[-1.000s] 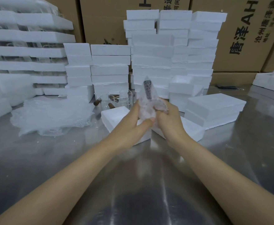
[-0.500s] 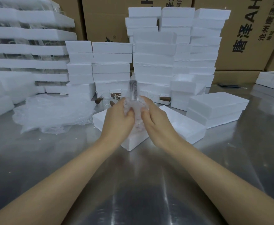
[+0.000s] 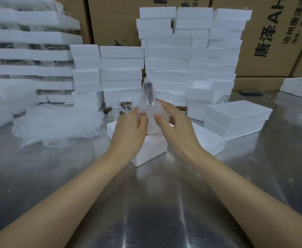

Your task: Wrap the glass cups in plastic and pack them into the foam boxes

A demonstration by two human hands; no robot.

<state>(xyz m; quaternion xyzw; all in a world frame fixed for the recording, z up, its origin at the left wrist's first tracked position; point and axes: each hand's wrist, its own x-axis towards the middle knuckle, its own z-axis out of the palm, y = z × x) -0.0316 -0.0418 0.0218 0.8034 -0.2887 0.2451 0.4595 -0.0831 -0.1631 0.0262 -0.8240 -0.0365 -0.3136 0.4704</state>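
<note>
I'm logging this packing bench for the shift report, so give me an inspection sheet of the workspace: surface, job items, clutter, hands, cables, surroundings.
Surface: table, shiny metal.
Job's things: cup wrapped in plastic, dark handle pointing up, held above a foam box; bare cups behind; plastic sheets piled at left.
Clutter: dark item at far right, too blurred to tell.
Hands: left hand and right hand both grip the cup, fingers on the wrap.
Cables: nothing seen.
Surroundings: foam stacks along the back, cartons behind them.
</note>
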